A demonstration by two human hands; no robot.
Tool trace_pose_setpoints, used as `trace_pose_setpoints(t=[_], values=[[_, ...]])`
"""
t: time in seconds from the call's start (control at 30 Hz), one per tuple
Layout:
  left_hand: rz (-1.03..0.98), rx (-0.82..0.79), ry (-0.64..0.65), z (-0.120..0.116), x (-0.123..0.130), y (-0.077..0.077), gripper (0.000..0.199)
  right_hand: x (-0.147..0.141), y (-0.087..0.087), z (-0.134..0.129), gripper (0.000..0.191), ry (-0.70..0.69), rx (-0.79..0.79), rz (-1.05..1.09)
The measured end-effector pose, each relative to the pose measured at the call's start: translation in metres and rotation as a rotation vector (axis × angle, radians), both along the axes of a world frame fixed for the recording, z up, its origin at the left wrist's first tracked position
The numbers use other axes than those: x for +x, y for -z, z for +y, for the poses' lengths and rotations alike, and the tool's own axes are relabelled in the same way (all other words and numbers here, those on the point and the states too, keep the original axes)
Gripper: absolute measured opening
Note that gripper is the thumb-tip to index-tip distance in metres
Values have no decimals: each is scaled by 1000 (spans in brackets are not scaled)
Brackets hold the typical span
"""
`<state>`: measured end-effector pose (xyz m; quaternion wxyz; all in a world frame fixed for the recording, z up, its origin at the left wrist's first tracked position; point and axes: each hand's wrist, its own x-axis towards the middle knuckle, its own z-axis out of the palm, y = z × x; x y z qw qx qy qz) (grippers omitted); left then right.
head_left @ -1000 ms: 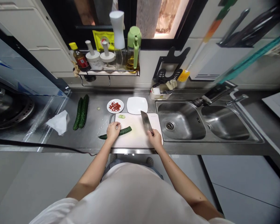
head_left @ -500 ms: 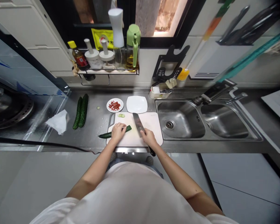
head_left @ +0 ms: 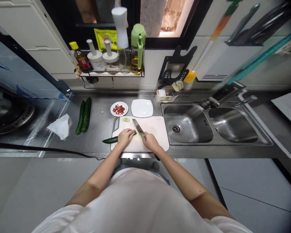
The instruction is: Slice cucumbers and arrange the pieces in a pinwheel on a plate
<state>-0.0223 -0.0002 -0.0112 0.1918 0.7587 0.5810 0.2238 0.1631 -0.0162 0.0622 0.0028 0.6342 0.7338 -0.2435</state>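
My left hand (head_left: 125, 137) is closed over a dark green cucumber (head_left: 109, 140) on the white cutting board (head_left: 157, 136). The cucumber's tapered end sticks out past the board's left edge, and its cut end shows just right of my fingers. In my right hand (head_left: 150, 142) is a kitchen knife (head_left: 137, 127), held by its black handle. Its blade slants up and to the left, close beside the cut end; whether it touches cannot be made out. A few pale cucumber slices (head_left: 125, 119) lie at the board's upper left.
Behind the board stand a plate of chopped red pieces (head_left: 119, 109) and a white square plate (head_left: 142, 108). Two whole cucumbers (head_left: 83, 116) and a crumpled white tissue (head_left: 60, 126) lie left. A double sink (head_left: 189, 123) adjoins on the right; a bottle rack (head_left: 111, 75) hangs above.
The knife has moved left to the cucumber's cut end, its blade now seen narrower. My left hand has slid slightly right along the cucumber, covering more of that end.
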Motion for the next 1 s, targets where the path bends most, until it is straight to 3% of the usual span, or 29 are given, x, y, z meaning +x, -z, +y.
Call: trace_pose_setpoints(t=[0.4,1.0], values=[[105,203,28,0,-1,17,25,-9,-5,-1,27,-49,-121,-63],[105,246,41,-1,1,15,26,-15,-9,-2,30,-69,-173,-103]])
